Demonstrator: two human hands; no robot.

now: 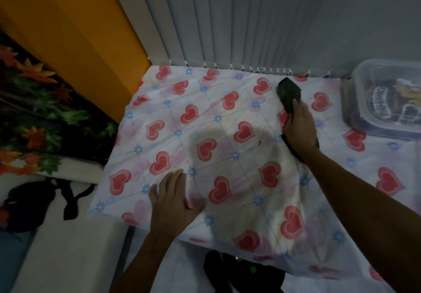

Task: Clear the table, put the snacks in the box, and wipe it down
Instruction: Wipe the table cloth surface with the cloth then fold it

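A table is covered by a white cloth printed with red hearts and blue flowers [205,119]. My right hand [299,126] presses a dark cloth [288,94] onto the tablecloth near the far edge; part of that dark cloth sticks out beneath my wrist. My left hand [173,199] lies flat, fingers spread, on the near left part of the tablecloth and holds nothing. At the far right stands a clear plastic box [364,119] with its lid on, and snack packets show through it.
Grey vertical blinds [250,19] hang right behind the table. An orange wall [79,30] stands to the left. A floral fabric [34,114] and black straps [68,197] lie on a white surface at left. A dark object [239,272] sits below the table's near edge.
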